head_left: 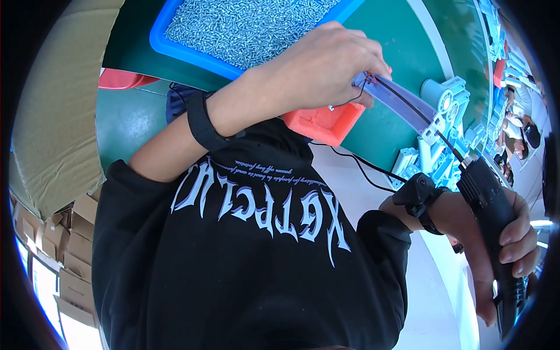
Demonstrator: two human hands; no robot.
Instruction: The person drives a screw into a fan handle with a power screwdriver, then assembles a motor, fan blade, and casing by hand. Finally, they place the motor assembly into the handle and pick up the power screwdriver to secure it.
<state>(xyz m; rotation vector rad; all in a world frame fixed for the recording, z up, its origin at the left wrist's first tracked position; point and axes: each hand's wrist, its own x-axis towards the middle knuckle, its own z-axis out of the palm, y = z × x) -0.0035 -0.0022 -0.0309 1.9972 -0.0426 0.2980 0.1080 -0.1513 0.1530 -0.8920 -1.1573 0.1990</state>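
Observation:
My left hand (333, 61) is closed on one end of a long, curved, translucent lavender plastic part (402, 106), with thin red and black wires at the held end. In my right hand (516, 242) is a black electric screwdriver (490, 204), the fingers wrapped round its body. Its thin bit reaches the white bracket (430, 129) at the part's far end; a screw there is too small to make out. Under my left hand sits an orange-red foam tray (326, 123), partly covered by the hand.
A blue tray (158, 36) full of small silver screws (233, 32) stands on the green table (402, 44). Pale blue and white plastic parts (446, 108) are piled at right. A black cable (364, 166) hangs by the edge. Cardboard (61, 105) rises at left; people (519, 137) sit far right.

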